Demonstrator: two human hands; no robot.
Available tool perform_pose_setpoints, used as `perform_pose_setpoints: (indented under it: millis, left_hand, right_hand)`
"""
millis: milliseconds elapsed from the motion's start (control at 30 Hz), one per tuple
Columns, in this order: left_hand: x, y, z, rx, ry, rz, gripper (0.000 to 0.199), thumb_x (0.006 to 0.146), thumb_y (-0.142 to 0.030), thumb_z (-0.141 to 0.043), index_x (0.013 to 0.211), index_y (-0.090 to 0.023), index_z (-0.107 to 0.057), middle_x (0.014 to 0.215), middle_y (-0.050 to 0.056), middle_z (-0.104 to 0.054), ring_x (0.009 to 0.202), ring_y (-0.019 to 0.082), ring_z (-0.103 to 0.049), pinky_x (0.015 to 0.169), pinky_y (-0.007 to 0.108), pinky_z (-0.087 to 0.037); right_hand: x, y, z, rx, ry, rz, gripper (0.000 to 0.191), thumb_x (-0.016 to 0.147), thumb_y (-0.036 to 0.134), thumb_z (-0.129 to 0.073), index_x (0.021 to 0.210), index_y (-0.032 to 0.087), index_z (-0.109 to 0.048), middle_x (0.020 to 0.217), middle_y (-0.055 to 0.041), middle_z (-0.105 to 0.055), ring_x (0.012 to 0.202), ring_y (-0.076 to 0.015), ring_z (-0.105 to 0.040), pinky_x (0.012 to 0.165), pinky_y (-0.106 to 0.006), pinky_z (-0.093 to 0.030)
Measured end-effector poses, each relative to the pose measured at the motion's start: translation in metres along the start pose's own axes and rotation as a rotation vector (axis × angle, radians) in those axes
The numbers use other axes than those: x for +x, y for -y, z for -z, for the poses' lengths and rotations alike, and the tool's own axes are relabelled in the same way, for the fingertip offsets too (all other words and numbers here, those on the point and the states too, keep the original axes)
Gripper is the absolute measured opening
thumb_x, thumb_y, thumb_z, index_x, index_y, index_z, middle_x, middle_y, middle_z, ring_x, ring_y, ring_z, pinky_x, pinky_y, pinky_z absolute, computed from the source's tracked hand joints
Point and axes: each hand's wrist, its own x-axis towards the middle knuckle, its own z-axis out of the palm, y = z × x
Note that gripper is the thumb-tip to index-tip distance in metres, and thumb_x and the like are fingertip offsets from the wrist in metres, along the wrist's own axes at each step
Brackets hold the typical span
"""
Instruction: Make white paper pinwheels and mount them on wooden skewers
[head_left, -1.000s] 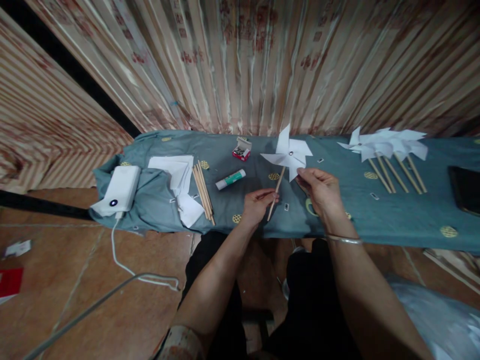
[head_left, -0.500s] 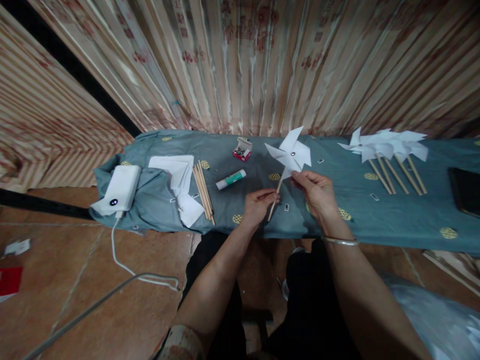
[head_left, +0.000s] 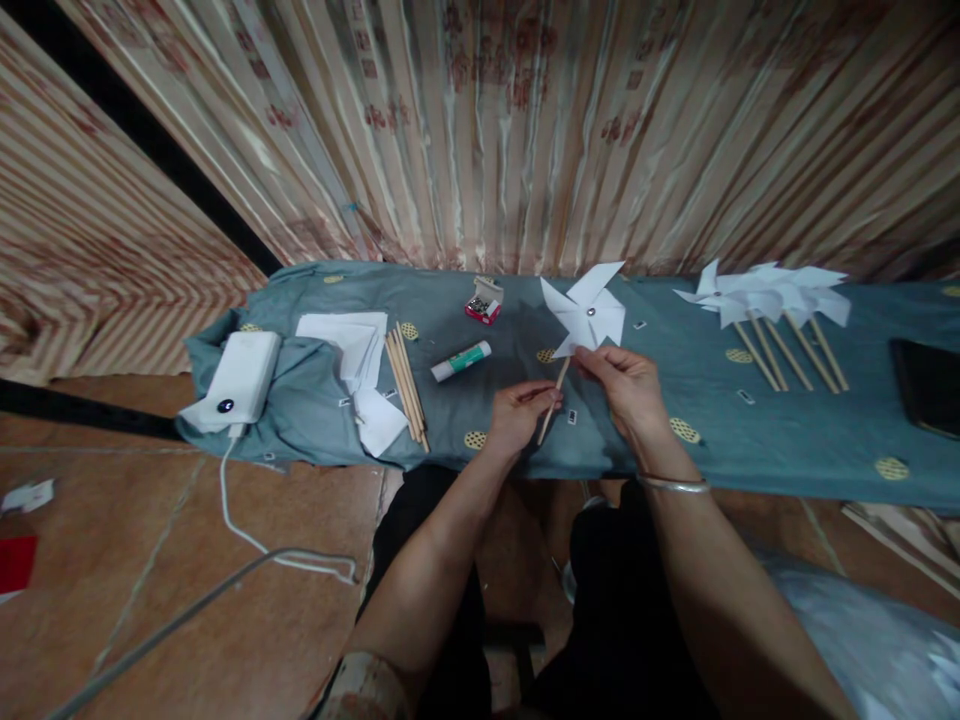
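A white paper pinwheel point(head_left: 592, 312) with a metal pin at its centre is held up over the cloth. My left hand point(head_left: 517, 415) pinches its wooden stick near the lower part. Close under the paper blades, my right hand point(head_left: 624, 382) is closed with thumb and fingertips at the top of the stick; whether it grips the stick or a blade's edge is partly hidden. Left of the pinwheel lie an open red box of metal pins point(head_left: 482, 306) and a glue stick point(head_left: 460, 361). Beyond them are several loose wooden sticks point(head_left: 408, 388) and white paper sheets point(head_left: 352, 335).
Several other pinwheels point(head_left: 776, 293) lie in a row at the right, near a black object point(head_left: 926, 385) at the edge. A white power bank point(head_left: 244, 375) with a cable sits at the left end of the green cloth point(head_left: 465, 450). Behind rises a pleated curtain point(head_left: 480, 140).
The pinwheel's blades have turned, and its head has shifted slightly to the right. My right hand has moved a little left and down towards the stick. My left hand keeps its hold.
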Motion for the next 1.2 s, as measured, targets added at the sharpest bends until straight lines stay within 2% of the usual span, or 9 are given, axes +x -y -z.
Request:
perform_pose_setpoints:
  millis: [167, 300, 400, 467, 567, 900, 1033, 1200]
  left_hand:
    - [0.0, 0.001, -0.001, -0.014, 0.014, -0.003, 0.015, 0.058, -0.019, -0.082, 0.072, -0.016, -0.076, 0.067, 0.002, -0.073, 0.062, 0.012, -0.065, 0.073, 0.027, -0.052]
    - [0.001, 0.002, -0.001, -0.016, 0.008, 0.009, 0.016, 0.058, -0.02, -0.082, 0.073, -0.016, -0.076, 0.067, 0.002, -0.073, 0.062, 0.012, -0.064, 0.072, 0.028, -0.051]
    - [0.003, 0.003, -0.002, -0.035, -0.002, 0.012, 0.016, 0.059, -0.02, -0.082, 0.073, -0.016, -0.076, 0.068, 0.002, -0.073, 0.063, 0.013, -0.064, 0.073, 0.029, -0.051]
    - [0.003, 0.004, -0.003, -0.047, 0.001, 0.006, 0.017, 0.059, -0.021, -0.082, 0.074, -0.015, -0.076, 0.068, 0.002, -0.073, 0.064, 0.013, -0.064, 0.074, 0.028, -0.051]
    - [0.003, 0.004, -0.004, -0.055, 0.013, -0.001, 0.018, 0.057, -0.022, -0.083, 0.072, -0.015, -0.077, 0.065, 0.001, -0.072, 0.061, 0.012, -0.062, 0.071, 0.027, -0.05]
    - [0.003, 0.008, -0.007, 0.047, 0.026, -0.048, 0.014, 0.061, -0.02, -0.082, 0.074, -0.015, -0.077, 0.068, 0.002, -0.073, 0.064, 0.013, -0.063, 0.074, 0.028, -0.051]
    - [0.002, 0.007, -0.008, 0.023, 0.018, -0.047, 0.015, 0.063, -0.022, -0.082, 0.075, -0.015, -0.077, 0.076, 0.004, -0.075, 0.067, 0.014, -0.065, 0.077, 0.031, -0.054]
    - [0.002, 0.008, -0.007, 0.019, 0.026, -0.042, 0.014, 0.06, -0.02, -0.081, 0.073, -0.015, -0.077, 0.069, 0.003, -0.072, 0.063, 0.012, -0.064, 0.074, 0.028, -0.054]
  right_hand:
    - [0.0, 0.001, 0.001, -0.098, 0.008, 0.03, 0.042, 0.057, 0.055, -0.084, 0.046, 0.021, -0.061, 0.048, 0.0029, -0.057, 0.047, -0.0085, -0.043, 0.048, -0.024, -0.033]
    - [-0.006, 0.002, 0.004, -0.286, 0.055, 0.079, 0.047, 0.065, 0.056, -0.079, 0.043, 0.02, -0.056, 0.043, 0.0046, -0.047, 0.044, -0.0077, -0.035, 0.045, -0.025, -0.027]
    - [-0.012, -0.001, 0.007, -0.381, 0.104, 0.064, 0.038, 0.068, 0.053, -0.076, 0.053, 0.02, -0.065, 0.049, 0.0031, -0.056, 0.048, -0.0099, -0.045, 0.05, -0.026, -0.033]
    - [-0.015, -0.004, 0.01, -0.385, 0.129, 0.05, 0.033, 0.067, 0.052, -0.077, 0.063, 0.02, -0.072, 0.058, 0.0011, -0.065, 0.055, -0.0124, -0.053, 0.056, -0.026, -0.039]
    - [-0.019, -0.008, 0.011, -0.354, 0.144, 0.039, 0.032, 0.066, 0.052, -0.078, 0.07, 0.02, -0.074, 0.064, -0.0003, -0.069, 0.058, -0.0142, -0.058, 0.059, -0.028, -0.043]
    - [-0.019, -0.009, 0.006, -0.203, 0.071, -0.002, 0.031, 0.06, 0.049, -0.081, 0.065, 0.02, -0.072, 0.06, 0.0, -0.069, 0.054, -0.0134, -0.056, 0.055, -0.027, -0.043]
    - [-0.015, -0.003, 0.017, -0.209, 0.005, 0.017, 0.031, 0.059, 0.048, -0.082, 0.065, 0.02, -0.072, 0.06, 0.0011, -0.067, 0.052, -0.0117, -0.053, 0.053, -0.026, -0.04]
    - [-0.002, 0.013, 0.041, -0.277, -0.017, 0.083, 0.026, 0.063, 0.046, -0.081, 0.067, 0.021, -0.073, 0.064, 0.0001, -0.07, 0.054, -0.0124, -0.056, 0.054, -0.026, -0.042]
